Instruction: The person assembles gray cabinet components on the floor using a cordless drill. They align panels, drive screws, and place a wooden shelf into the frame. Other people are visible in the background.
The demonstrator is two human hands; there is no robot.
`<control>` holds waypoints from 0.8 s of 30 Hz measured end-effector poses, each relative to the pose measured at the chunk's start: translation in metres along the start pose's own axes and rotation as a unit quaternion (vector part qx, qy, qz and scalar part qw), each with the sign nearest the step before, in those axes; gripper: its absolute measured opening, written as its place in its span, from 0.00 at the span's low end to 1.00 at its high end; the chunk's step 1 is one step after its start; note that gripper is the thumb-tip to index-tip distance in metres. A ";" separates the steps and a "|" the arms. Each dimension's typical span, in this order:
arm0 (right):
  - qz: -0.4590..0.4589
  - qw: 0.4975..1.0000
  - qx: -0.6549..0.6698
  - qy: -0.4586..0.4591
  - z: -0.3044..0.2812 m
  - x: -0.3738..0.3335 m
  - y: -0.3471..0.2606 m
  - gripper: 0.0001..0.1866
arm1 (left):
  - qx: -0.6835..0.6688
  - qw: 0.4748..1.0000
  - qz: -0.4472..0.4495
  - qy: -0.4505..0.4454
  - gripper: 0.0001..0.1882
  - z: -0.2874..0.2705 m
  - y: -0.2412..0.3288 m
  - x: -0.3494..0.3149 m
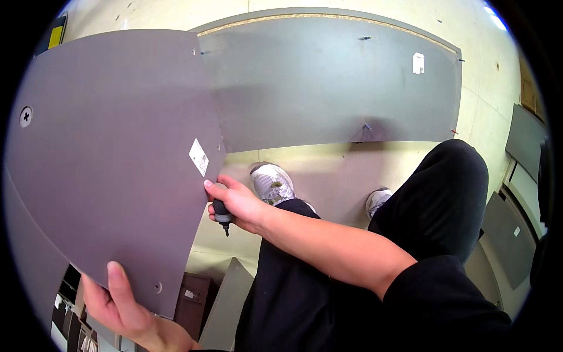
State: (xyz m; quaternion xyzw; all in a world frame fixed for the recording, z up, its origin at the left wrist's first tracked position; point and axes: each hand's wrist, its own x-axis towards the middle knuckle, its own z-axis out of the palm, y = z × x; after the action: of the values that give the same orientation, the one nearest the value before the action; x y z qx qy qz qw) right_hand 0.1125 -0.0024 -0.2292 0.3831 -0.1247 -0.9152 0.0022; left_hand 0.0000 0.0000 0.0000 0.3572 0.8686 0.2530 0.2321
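A large grey furniture panel (117,146) stands raised on the left side of the head view, with a white label and several round holes on its face. My left hand (126,305) grips its lower edge, the thumb on the front and the fingers behind. At its right edge my right hand (237,202) pinches the board between thumb and fingers. Tucked in that same hand is a black-handled screwdriver (222,216), its short tip pointing down. A second grey panel (293,82) lies on the floor beyond, touching or nearly touching the raised one; blue pegs stick up from it.
More grey boards (509,237) lie at the far right, and another (229,299) leans below near my leg. A dark brown box-like piece (196,299) sits beside it. My shoes (272,183) stand on the pale floor (328,170) near the lying panel.
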 end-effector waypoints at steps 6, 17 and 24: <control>-0.018 1.000 -0.005 0.023 0.001 0.004 -0.011 0.21 | -0.007 0.999 -0.012 0.033 0.14 0.014 -0.001 0.004; -0.033 0.998 -0.009 0.057 -0.052 -0.009 -0.036 0.15 | 0.004 0.998 -0.020 0.059 0.18 0.013 -0.004 0.003; -0.192 0.940 -0.191 0.208 -0.065 -0.006 -0.083 0.18 | 0.017 0.978 0.021 0.205 0.20 0.040 -0.022 -0.050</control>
State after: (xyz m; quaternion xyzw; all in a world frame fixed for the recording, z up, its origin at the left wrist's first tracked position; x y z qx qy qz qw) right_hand 0.1696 0.0637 -0.2879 0.5740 0.1317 -0.8047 -0.0746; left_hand 0.0446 -0.0395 -0.0325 0.3200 0.8942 0.3106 0.0378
